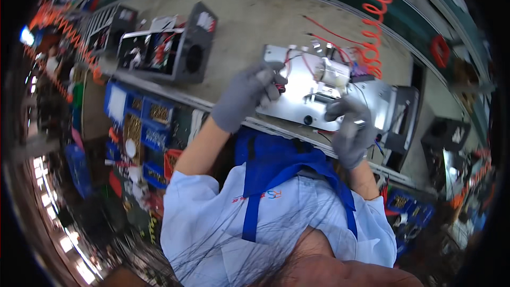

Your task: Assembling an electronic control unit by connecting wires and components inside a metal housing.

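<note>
Working over a silvery metal panel [293,101] on the bench [239,37], a worker in gray gloves bends to what looks like fitting or wiring. The left hand [247,93] is narrowed beside a small dark part [280,89]; the right hand [355,130] curls near a shiny cylindrical unit [336,74]. The next move likely calls for fine fingertip control around the red wires [306,62]. Whether either hand grips anything cannot be told: fingers hide the contact, and glare blurs the fittings.

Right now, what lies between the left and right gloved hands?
In the head view, a silver metal plate spans the stretch between left hand and right hand, with a shiny part on it.
</note>
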{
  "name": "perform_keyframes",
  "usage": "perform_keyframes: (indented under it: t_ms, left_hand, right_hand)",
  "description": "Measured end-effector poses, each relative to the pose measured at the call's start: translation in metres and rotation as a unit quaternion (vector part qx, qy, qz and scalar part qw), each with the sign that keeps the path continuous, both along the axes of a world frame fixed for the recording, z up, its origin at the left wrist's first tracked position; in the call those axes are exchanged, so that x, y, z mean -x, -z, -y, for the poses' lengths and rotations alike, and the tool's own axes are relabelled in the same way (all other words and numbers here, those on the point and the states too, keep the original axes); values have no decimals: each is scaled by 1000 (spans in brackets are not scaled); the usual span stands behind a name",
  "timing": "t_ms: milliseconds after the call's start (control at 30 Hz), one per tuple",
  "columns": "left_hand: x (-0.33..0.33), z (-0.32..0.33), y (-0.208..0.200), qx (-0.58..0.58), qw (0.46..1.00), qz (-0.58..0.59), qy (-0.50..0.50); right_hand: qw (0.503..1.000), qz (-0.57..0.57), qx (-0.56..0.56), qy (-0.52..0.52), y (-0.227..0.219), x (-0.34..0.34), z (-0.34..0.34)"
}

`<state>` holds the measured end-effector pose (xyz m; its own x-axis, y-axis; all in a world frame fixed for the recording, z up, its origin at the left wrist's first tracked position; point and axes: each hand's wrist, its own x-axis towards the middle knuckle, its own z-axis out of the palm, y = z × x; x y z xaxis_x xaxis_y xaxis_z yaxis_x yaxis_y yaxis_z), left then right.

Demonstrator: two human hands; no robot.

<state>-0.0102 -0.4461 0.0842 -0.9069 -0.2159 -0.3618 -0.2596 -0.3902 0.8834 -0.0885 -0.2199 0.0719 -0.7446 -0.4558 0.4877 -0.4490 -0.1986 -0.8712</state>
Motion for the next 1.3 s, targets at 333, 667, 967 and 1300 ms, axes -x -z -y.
perform_keyframes:
  t_ms: [333,667,967,1300]
  left_hand:
    - [-101,52,107,29,948,172,-267]
    - [-162,146,298,362,817,307,-329]
    - [-345,296,250,643,551,531,11]
    - [-296,258,164,127,899,150,-390]
  right_hand:
    - [913,-149,-215,-313,41,-40,80]
    - [927,-23,-362,-89,11,-28,39]
    - [909,-201,-342,-132,-15,-3,89]
    - [906,-115,-407,13,-53,115,32]
